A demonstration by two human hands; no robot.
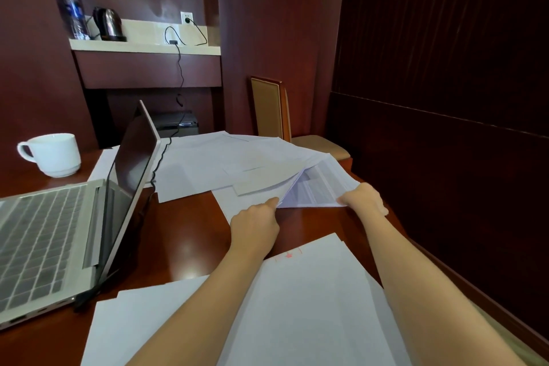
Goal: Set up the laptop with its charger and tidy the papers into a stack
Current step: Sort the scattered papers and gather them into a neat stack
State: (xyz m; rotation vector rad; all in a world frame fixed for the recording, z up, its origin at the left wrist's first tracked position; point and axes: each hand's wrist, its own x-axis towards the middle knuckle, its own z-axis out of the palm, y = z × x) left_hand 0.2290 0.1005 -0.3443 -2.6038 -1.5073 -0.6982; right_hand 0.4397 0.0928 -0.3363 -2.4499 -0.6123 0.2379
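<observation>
Papers, loose white printed sheets, are spread in a ragged fan across the far half of the dark reddish-brown wooden bench, reaching toward its far right corner, and the tidying step is judged to be the one in hand. The near edge of that fan is being lifted: the left hand is pinched on the raised flap at its near corner, fingers closed narrow on the paper, while the right hand is closed on the right end of the same bundle, close to the bench's right edge. Printed text is exposed under the lifted flap. A second group of white sheets is lying at the near edge, under both forearms, not yet joined to the far group.

An open silver laptop is seen at the left edge, with a black charger cable trailing from behind its screen up to a white wall socket, so the charger part is judged done. A white ceramic mug is standing at the far left corner.

Next, the lifted bundle would need to be drawn toward the near edge, squared, and laid with the near sheets; care is called for so that the lower pages are not dragged askew.
</observation>
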